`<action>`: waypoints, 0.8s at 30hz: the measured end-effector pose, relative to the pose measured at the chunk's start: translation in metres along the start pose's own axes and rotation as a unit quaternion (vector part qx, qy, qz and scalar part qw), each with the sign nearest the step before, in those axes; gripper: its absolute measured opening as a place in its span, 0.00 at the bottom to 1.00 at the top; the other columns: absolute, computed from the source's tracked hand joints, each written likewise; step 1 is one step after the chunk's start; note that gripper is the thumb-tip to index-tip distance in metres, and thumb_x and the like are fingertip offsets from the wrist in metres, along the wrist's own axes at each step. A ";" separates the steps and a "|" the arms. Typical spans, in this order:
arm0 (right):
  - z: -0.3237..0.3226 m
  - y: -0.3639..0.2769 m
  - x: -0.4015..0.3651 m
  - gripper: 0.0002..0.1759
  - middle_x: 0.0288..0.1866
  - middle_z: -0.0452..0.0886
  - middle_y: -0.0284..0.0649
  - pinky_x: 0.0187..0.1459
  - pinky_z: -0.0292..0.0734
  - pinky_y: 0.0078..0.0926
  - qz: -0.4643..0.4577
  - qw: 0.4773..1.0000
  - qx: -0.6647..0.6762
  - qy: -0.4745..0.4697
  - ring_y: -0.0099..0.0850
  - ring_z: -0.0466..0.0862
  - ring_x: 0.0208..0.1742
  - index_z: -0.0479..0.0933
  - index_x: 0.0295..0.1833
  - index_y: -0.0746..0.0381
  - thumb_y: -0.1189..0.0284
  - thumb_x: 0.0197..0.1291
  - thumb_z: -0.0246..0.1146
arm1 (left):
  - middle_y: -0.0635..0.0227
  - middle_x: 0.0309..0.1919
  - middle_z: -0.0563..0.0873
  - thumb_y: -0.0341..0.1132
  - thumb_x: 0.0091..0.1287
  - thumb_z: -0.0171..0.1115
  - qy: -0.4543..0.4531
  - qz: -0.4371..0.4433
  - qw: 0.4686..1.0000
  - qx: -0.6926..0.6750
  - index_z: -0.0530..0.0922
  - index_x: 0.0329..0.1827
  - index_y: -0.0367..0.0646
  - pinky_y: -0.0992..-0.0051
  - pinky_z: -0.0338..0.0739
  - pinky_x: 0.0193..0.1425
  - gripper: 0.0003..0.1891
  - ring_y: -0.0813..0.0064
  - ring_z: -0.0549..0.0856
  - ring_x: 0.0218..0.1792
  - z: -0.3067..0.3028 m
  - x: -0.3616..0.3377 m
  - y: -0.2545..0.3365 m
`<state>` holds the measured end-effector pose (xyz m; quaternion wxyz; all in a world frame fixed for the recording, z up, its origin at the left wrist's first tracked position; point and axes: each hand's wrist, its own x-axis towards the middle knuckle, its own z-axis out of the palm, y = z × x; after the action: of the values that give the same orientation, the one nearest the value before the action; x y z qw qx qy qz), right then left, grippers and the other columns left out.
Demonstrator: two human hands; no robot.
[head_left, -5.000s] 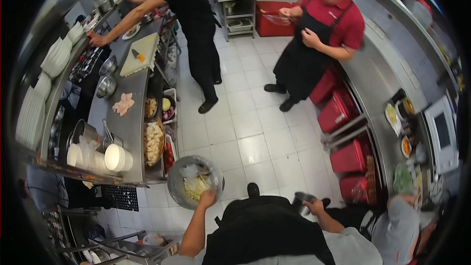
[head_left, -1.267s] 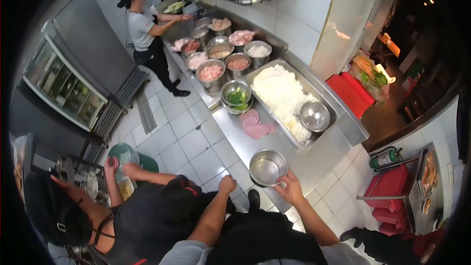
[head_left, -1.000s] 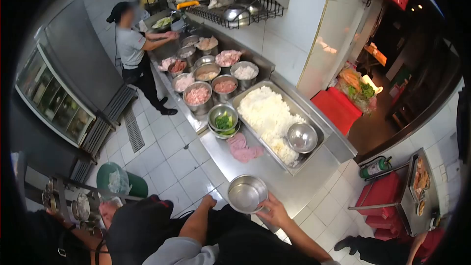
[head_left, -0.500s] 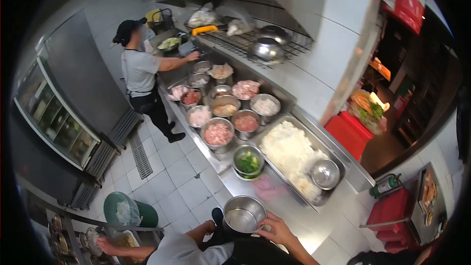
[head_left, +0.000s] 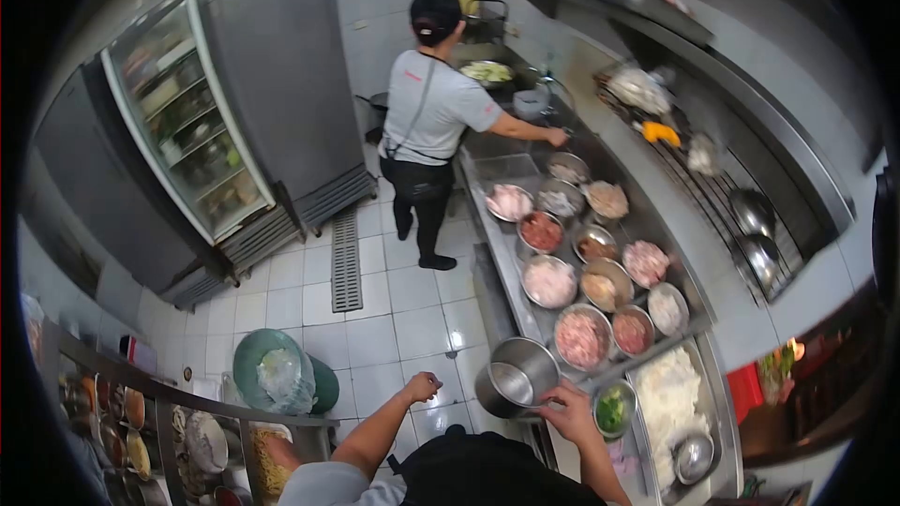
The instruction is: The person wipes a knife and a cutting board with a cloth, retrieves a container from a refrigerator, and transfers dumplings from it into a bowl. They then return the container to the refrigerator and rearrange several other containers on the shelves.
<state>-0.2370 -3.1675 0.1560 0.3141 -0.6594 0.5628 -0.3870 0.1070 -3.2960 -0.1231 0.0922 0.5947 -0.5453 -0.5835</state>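
My right hand (head_left: 568, 411) grips the rim of a deep stainless steel pot (head_left: 514, 382), tilted so that its bare inside shows. The pot is held at the counter's near edge, partly over the floor. My left hand (head_left: 424, 387) hangs above the floor tiles to the left of the pot, apart from it, fingers curled and nothing seen in them. Close to my right hand stands a metal bowl of chopped greens (head_left: 612, 408). Just beyond the pot is a bowl of pink raw meat (head_left: 581, 335).
Several metal bowls of meat line the steel counter (head_left: 517, 283). A tray of white food (head_left: 669, 395) holds a metal bowl (head_left: 694, 457). A co-worker (head_left: 437, 122) reaches over the counter's far end. Another person's hand (head_left: 281, 453) is at lower left, near a green bin (head_left: 323, 382).
The view has swung left, so the counter and co-worker appear further right. The pot, still in my right hand, has moved towards the meat bowls. My left hand has stretched out from my body.
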 end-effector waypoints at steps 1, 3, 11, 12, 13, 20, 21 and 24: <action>-0.001 -0.002 0.018 0.13 0.37 0.80 0.41 0.40 0.78 0.31 -0.009 1.000 0.000 -0.014 0.37 0.83 0.39 0.83 0.39 0.61 0.71 0.48 0.77 | 0.61 0.25 0.87 0.45 0.68 0.63 0.012 -0.003 1.000 -0.012 0.83 0.42 0.35 0.69 0.82 0.24 0.18 0.68 0.85 0.21 -0.016 0.004 0.002; 0.001 0.006 0.046 0.11 0.34 0.79 0.40 0.43 0.81 0.26 0.028 1.000 0.010 -0.010 0.30 0.83 0.38 0.82 0.38 0.65 0.79 0.47 0.75 | 0.61 0.26 0.87 0.43 0.67 0.64 0.019 -0.034 0.998 -0.053 0.83 0.42 0.35 0.69 0.82 0.22 0.17 0.68 0.85 0.21 -0.047 0.009 -0.005; 0.033 0.041 0.232 0.11 0.32 0.77 0.35 0.33 0.73 0.21 -0.008 0.998 0.033 -0.051 0.22 0.77 0.31 0.81 0.36 0.65 0.77 0.48 0.76 | 0.58 0.31 0.89 0.42 0.68 0.62 0.113 -0.154 0.972 0.136 0.83 0.46 0.32 0.66 0.84 0.28 0.18 0.66 0.89 0.27 -0.161 -0.003 -0.126; 0.044 0.032 0.265 0.11 0.36 0.78 0.37 0.35 0.76 0.19 0.001 0.992 0.103 -0.072 0.21 0.79 0.33 0.80 0.36 0.67 0.80 0.48 0.75 | 0.58 0.31 0.89 0.42 0.68 0.62 0.120 -0.162 0.971 0.130 0.83 0.46 0.32 0.66 0.84 0.28 0.18 0.66 0.89 0.27 -0.175 -0.015 -0.129; 0.056 0.023 0.298 0.10 0.38 0.78 0.38 0.38 0.80 0.18 -0.003 0.987 0.122 -0.102 0.22 0.81 0.35 0.80 0.36 0.69 0.81 0.50 0.74 | 0.57 0.32 0.89 0.42 0.68 0.62 0.144 -0.191 0.969 0.068 0.83 0.46 0.32 0.67 0.84 0.27 0.18 0.66 0.89 0.27 -0.187 -0.035 -0.129; 0.221 -0.069 0.493 0.14 0.40 0.78 0.40 0.49 0.83 0.27 -0.164 0.928 0.097 -0.319 0.30 0.84 0.44 0.80 0.38 0.66 0.75 0.48 0.77 | 0.50 0.39 0.88 0.41 0.71 0.60 0.253 -0.300 0.873 -0.288 0.81 0.49 0.32 0.61 0.85 0.31 0.17 0.61 0.89 0.32 -0.191 -0.091 -0.216; 0.255 -0.080 0.509 0.15 0.41 0.79 0.40 0.48 0.83 0.27 -0.176 0.914 0.096 -0.353 0.31 0.84 0.45 0.81 0.39 0.65 0.73 0.48 0.78 | 0.48 0.41 0.87 0.41 0.71 0.60 0.217 -0.317 0.854 -0.352 0.80 0.50 0.32 0.57 0.85 0.33 0.18 0.58 0.89 0.34 -0.184 -0.085 -0.257; 0.350 -0.118 0.536 0.16 0.43 0.80 0.41 0.45 0.82 0.28 -0.304 0.864 0.056 -0.399 0.33 0.84 0.46 0.81 0.39 0.62 0.69 0.48 0.79 | 0.60 0.29 0.87 0.44 0.70 0.60 0.210 -0.316 0.873 -0.306 0.81 0.38 0.35 0.60 0.85 0.29 0.17 0.62 0.89 0.30 -0.169 -0.076 -0.283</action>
<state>0.1603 -3.6837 0.1643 0.4148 -0.8771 0.1391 -0.1981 0.4148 -3.2179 -0.2383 0.1926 0.7860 -0.0902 -0.5805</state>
